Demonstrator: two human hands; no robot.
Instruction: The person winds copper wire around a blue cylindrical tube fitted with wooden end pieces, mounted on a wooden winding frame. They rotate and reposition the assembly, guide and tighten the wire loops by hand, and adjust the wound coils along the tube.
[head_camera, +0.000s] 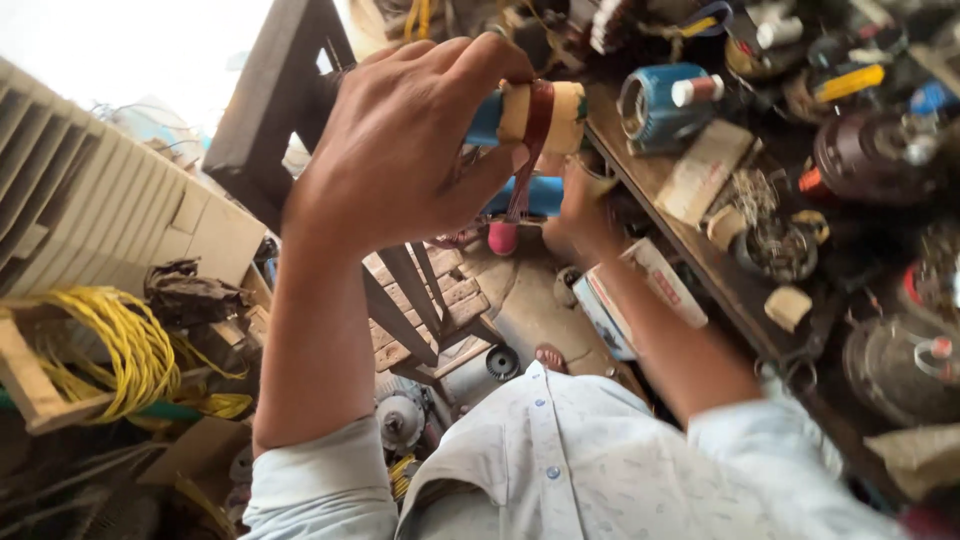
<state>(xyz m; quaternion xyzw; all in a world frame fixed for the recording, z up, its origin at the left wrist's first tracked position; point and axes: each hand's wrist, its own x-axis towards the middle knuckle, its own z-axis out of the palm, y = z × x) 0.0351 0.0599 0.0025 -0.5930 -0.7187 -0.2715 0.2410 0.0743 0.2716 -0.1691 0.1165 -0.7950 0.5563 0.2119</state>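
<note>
My left hand (405, 140) is raised close to the camera, fingers closed around a blue cylinder with a cream tape roll (545, 115) and a dark red band on its end. A reddish strip (520, 190) hangs down from it. My right hand (580, 215) reaches lower, beside the edge of the workbench (690, 245), partly hidden behind the roll; its fingers appear closed on the strip's lower end, though I cannot tell for sure. Another blue piece (540, 195) shows between the two hands.
The bench at right is crowded with a blue motor housing (655, 105), tape rolls, a dark motor (865, 155), wire and boxes. A white carton (640, 295) leans by the bench. Yellow wire coil (120, 350) lies at left, and a wooden stool (420, 300) stands below.
</note>
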